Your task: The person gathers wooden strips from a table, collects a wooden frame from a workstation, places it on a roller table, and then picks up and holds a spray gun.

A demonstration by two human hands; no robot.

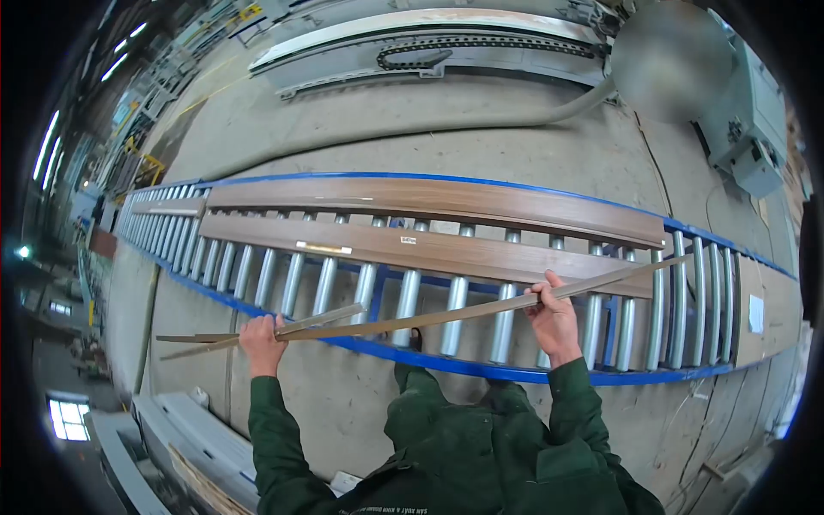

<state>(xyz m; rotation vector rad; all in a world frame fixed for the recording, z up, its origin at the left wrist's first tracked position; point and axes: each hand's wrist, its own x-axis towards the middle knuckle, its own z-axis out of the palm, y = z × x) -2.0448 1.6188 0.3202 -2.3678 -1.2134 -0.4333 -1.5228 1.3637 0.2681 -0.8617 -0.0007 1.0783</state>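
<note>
My left hand point(262, 341) is closed round several thin wooden strips point(202, 343), whose ends stick out to the left and a short one to the right. One long thin strip point(421, 323) runs from there to my right hand point(552, 316), which pinches it between thumb and fingers. That strip slants up to the right, above the roller conveyor point(455, 316). Under it, two long brown boards point(438, 199) lie along the rollers; the nearer board point(369, 243) carries small pale labels.
A blue rail point(515, 374) edges the conveyor in front of my legs. Cardboard point(764, 313) covers its right end. Beyond lie a thick hose point(378, 133) and a long machine point(429, 56). Grey metal profiles point(193, 438) are at the lower left.
</note>
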